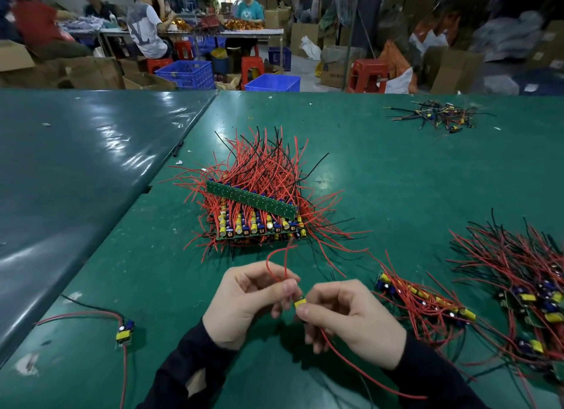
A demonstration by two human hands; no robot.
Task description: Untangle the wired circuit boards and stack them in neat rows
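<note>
On the glossy green tabletop (381, 170), far left, a lone board (124, 332) lies flat, a yellow block and a blue part on it, thin red and black wires trailing away. Next comes the left hand (241, 305), fingers curled, its grip pinching a looping red wire (276, 260) at the fingertips. Just beyond the hands sits the stack (259, 222): layered green boards with yellow and silver cylinders in rows, bristling with stiff red and black wires, and a long narrow green strip (251, 198) lying tilted across its top. The right hand (354, 320) meets the left, its grip pinching a small board (300, 302) with a yellow block; a red wire curves down from under it. Right of the hands a tangled row (427, 302) of boards lies slantwise, then a bigger snarled heap (531, 298) at the edge. Far back right rests a thin scatter of scraps (439, 117).
</note>
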